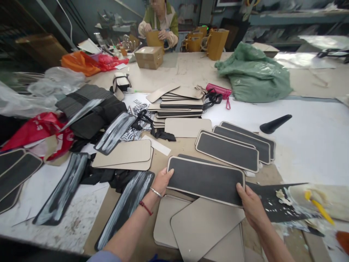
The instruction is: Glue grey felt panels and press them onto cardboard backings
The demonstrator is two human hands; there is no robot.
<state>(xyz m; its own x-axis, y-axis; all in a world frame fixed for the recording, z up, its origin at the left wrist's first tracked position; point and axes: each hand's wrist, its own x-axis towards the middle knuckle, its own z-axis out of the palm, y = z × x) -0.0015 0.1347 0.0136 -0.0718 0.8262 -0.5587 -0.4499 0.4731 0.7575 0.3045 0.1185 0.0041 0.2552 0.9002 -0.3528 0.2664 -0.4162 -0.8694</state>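
Note:
Between my two hands is a dark rectangular panel (204, 180) with rounded corners and a beige border. My left hand (163, 181) grips its left end, thumb on top. At the right end, my right hand (249, 200) pinches the edge, thumb on the dark face. Beige panels (201, 229) lie overlapped below it. Just beyond, similar bordered dark panels (227, 151) are fanned out on the table. Left of my left arm, a black strip (125, 209) carries streaks of white paste, and another streaked strip (62, 189) lies farther left.
A stack of beige panels (180, 103) stands mid-table beside a pink pouch (219, 91). Behind are a green sack (253, 74) and a cardboard box (149, 57). A yellow-handled tool (319, 207) rests at right near a black tapered object (275, 123). Across the table a person handles a mustard bag (155, 39).

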